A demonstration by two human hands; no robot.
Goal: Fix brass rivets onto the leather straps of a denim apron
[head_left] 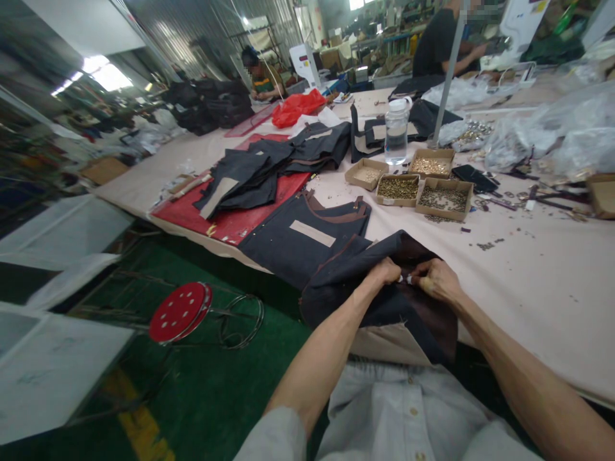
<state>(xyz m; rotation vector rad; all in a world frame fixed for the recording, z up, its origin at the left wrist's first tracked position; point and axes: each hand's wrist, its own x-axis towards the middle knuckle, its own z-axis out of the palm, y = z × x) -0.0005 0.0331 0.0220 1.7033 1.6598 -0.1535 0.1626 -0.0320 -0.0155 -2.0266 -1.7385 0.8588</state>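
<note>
A dark grey fabric piece with brown trim (336, 282) lies bunched at the front edge of the table, partly hanging over it. My left hand (385, 272) is closed on its raised fold, thumb and fingers pinched together. Just to the right, my right hand (438, 279) pinches the brown side of the same fabric. Small white bits show at the fingertips of both hands; whether they are tape or something held is too small to tell. Behind the left hand lies another flat dark panel with a beige patch (312, 234).
Cardboard trays of small metal parts (398, 189) stand behind the hands, beside a clear water bottle (396, 134). More dark fabric pieces (250, 169) lie on a red sheet (182, 214). A red stool (180, 312) stands at the left. Two people work across the table.
</note>
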